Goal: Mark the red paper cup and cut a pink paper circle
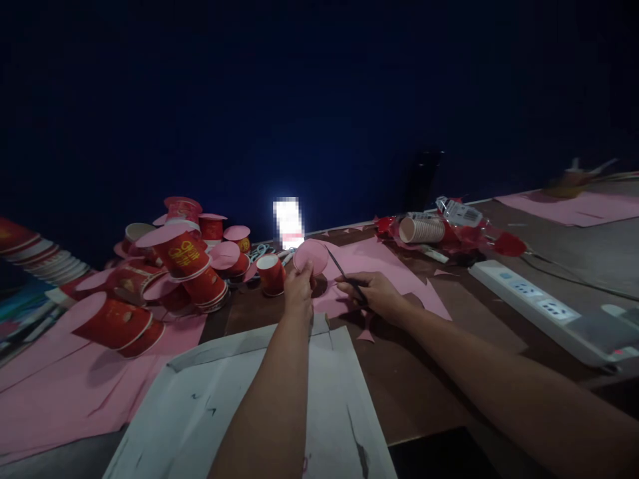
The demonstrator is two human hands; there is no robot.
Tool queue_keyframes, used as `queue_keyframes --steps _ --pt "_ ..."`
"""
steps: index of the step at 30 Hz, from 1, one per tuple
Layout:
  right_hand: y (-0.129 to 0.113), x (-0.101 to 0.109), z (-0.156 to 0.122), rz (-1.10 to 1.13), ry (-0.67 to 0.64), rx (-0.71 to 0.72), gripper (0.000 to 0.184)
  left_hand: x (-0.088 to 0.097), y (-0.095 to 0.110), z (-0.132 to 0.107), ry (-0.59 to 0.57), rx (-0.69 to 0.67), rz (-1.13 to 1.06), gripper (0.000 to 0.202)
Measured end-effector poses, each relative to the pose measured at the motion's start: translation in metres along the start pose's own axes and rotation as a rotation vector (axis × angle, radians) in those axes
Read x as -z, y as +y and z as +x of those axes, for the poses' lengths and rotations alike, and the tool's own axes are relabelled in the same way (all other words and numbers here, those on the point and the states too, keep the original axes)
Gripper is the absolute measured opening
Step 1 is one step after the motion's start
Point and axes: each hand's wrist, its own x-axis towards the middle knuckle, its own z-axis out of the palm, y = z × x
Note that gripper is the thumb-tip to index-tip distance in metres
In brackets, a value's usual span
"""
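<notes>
My left hand is closed on a round pink paper disc; a bit of red shows behind its edge, and I cannot make out whether a cup is attached. In my right hand is a slim dark pair of scissors, its tip close to the disc's right edge and its handles mostly hidden by the fingers. Just left of my left hand stands an upright red paper cup. Pink paper sheets lie under and beyond my hands, with pink offcuts near them.
Red cups topped with pink discs pile up at left, near stacked cups. A glowing screen stands behind. At right lie plastic-wrapped cups and a white power strip. A white board or flattened box lies beneath my left forearm.
</notes>
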Motion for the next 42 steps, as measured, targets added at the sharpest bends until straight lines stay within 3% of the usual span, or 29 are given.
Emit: queue_keyframes --steps 9,42 --pt "0.0017 0.0033 0.0017 0.002 0.043 -0.004 0.055 0.0016 -0.0010 0.0005 -0.101 -0.061 0.284 0.042" --pt "0.0021 0.0032 0.0007 0.047 0.015 0.001 0.051 0.0027 -0.0034 0.0057 -0.060 -0.031 0.094 0.043"
